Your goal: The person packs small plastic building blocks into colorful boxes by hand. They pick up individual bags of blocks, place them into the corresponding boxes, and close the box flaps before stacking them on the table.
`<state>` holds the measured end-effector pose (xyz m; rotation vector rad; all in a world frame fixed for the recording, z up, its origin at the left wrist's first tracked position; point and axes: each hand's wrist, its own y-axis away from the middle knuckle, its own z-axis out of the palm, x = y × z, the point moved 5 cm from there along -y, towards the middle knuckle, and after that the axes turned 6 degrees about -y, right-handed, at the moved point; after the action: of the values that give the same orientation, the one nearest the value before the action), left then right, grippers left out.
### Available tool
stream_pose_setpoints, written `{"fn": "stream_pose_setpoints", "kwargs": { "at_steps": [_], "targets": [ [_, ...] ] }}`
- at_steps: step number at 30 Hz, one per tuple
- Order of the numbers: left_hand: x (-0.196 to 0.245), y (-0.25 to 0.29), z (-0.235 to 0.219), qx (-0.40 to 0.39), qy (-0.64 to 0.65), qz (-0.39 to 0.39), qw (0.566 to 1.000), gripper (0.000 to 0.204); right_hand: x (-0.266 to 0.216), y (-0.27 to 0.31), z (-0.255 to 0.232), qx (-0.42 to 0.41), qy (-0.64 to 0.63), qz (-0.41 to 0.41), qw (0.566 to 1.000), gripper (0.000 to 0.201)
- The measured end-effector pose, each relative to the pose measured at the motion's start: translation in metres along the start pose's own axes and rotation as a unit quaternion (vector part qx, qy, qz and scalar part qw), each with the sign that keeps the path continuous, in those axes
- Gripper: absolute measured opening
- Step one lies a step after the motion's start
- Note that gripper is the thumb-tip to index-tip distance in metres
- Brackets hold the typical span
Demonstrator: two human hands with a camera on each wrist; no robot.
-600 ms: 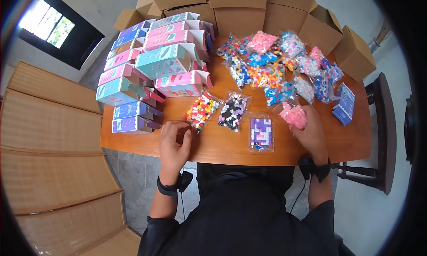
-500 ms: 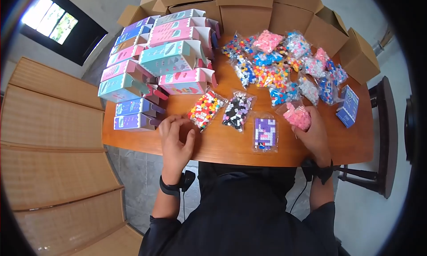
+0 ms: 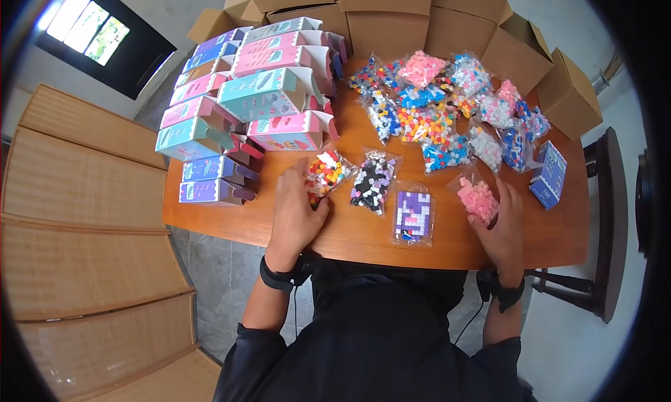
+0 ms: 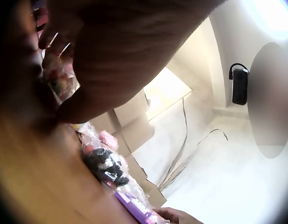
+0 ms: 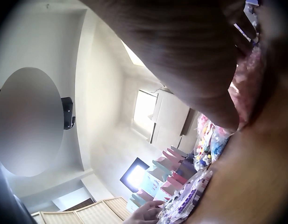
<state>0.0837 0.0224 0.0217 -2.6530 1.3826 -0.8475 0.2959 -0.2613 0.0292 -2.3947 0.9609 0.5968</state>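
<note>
Four small clear bags lie in a row near the table's front edge. At the left end is a bag of red, yellow and white toy bricks [image 3: 328,173]; my left hand [image 3: 292,217] is around its left side, thumb at its lower edge and fingers partly covering it. Beside it lies a bag of black, white and lilac bricks [image 3: 373,182], then a bag with a flat purple and white brick panel [image 3: 414,217]. My right hand [image 3: 502,227] rests around the right side of a bag of pink bricks [image 3: 478,199], fingers spread and thumb at its lower edge.
Colourful cartons [image 3: 262,94] with open flaps are stacked at the left. A heap of brick bags [image 3: 426,125] lies at the back right, near a small purple box [image 3: 549,175]. Cardboard boxes [image 3: 388,35] stand behind the wooden table [image 3: 356,245].
My left hand has moved right and forward onto the red and yellow brick bag. The pink brick bag has shifted slightly right and nearer with my right hand, whose fingers have loosened.
</note>
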Motion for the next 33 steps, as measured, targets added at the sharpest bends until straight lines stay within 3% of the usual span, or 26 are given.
{"fn": "stream_pose_setpoints", "kwargs": {
  "at_steps": [4, 7, 10, 13, 16, 19, 20, 22, 23, 24, 27, 28, 33],
  "targets": [
    [-0.005, 0.006, -0.001, 0.026, 0.007, -0.014, 1.0, 0.061, -0.019, -0.001, -0.008, 0.029, -0.031, -0.048, 0.998, 0.064],
    [0.004, 0.011, -0.012, 0.097, 0.039, 0.004, 0.995, 0.059, -0.032, -0.005, -0.005, 0.006, -0.099, -0.092, 0.991, 0.063],
    [0.028, 0.009, -0.025, 0.108, 0.045, 0.063, 0.991, 0.06, -0.06, -0.019, 0.004, -0.072, -0.187, -0.122, 0.972, 0.062],
    [0.058, 0.002, -0.03, 0.076, 0.075, 0.115, 0.988, 0.064, -0.085, -0.032, 0.029, -0.166, -0.403, -0.081, 0.896, 0.058],
    [0.078, -0.004, -0.018, 0.031, 0.136, 0.156, 0.978, 0.068, -0.099, -0.043, 0.054, -0.26, -0.539, 0.004, 0.801, 0.052],
    [0.09, -0.015, -0.015, 0.054, 0.158, 0.191, 0.967, 0.073, -0.092, -0.059, 0.062, -0.228, -0.586, 0.001, 0.778, 0.046],
    [0.092, -0.019, -0.018, 0.04, 0.171, 0.172, 0.969, 0.073, -0.084, -0.063, 0.059, -0.211, -0.548, 0.005, 0.81, 0.044],
    [0.078, -0.029, -0.007, 0.019, 0.33, 0.091, 0.939, 0.066, -0.073, -0.069, 0.051, -0.187, -0.589, 0.05, 0.785, 0.042],
    [0.074, -0.034, -0.001, 0.006, 0.406, 0.049, 0.913, 0.062, -0.067, -0.071, 0.048, -0.174, -0.608, 0.073, 0.771, 0.041],
    [0.072, -0.038, 0.007, -0.036, 0.51, -0.026, 0.859, 0.047, -0.061, -0.075, 0.047, -0.155, -0.62, 0.054, 0.767, 0.041],
    [0.07, -0.053, 0.021, -0.153, 0.596, -0.024, 0.788, 0.034, -0.057, -0.085, 0.042, -0.135, -0.628, 0.074, 0.763, 0.043],
    [0.074, -0.055, 0.024, -0.124, 0.589, -0.035, 0.798, 0.025, -0.058, -0.086, 0.042, -0.143, -0.629, 0.07, 0.761, 0.046],
    [0.078, -0.061, 0.034, -0.096, 0.561, -0.064, 0.819, 0.016, -0.062, -0.085, 0.048, -0.172, -0.664, 0.07, 0.724, 0.044]
  ]
}}
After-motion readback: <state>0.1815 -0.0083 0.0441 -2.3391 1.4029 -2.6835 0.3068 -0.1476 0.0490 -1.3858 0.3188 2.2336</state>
